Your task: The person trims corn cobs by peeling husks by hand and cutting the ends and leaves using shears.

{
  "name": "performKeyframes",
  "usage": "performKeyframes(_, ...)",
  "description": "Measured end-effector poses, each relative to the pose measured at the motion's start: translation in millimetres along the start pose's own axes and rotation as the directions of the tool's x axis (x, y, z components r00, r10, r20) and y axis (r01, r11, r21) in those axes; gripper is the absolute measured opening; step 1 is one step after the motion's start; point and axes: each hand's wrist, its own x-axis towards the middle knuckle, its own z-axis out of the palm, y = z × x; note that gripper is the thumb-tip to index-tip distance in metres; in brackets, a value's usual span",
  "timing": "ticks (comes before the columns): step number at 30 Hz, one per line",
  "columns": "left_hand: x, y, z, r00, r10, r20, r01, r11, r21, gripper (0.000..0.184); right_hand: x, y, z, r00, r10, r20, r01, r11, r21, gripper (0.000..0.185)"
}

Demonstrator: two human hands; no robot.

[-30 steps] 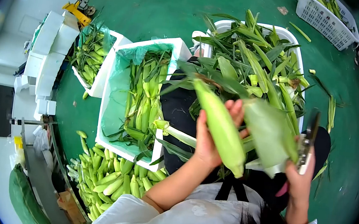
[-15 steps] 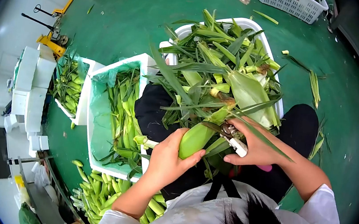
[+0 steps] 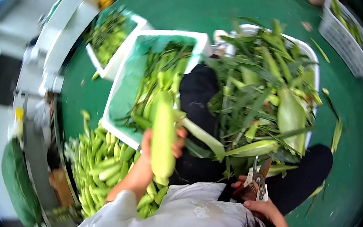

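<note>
My left hand (image 3: 144, 149) is closed around a light green ear of corn (image 3: 163, 131) in its husk. That ear stands out in front of the foam box (image 3: 118, 92), lined with green film and holding corn with leaves. In my right hand (image 3: 266, 207), low by my right leg, is a pair of pruning shears (image 3: 256, 181) with pale handles, its blades apart and pointing away from me. Past the shears, a white tub (image 3: 309, 48) is heaped with cut husks and leaves (image 3: 252, 90). Below my left forearm lies a pile of husked-in corn (image 3: 102, 167).
A second foam box (image 3: 122, 63) of corn stands at the upper left, near stacked white foam boxes (image 3: 62, 31). A white crate (image 3: 345, 45) is at the upper right. Loose leaves (image 3: 337, 135) lie on the green floor (image 3: 258, 5).
My left hand has carried the ear left, away from the husk heap. My right hand has drawn back toward my body with the shears. The view has turned left.
</note>
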Motion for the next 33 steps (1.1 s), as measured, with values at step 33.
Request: performKeyframes(33,11,101,-258,0.581,0.499,-0.643,0.706,0.084,0.703,0.076,172,-163,-47,0.831,-0.454,-0.321,-0.119,0.419,-0.9,0.055)
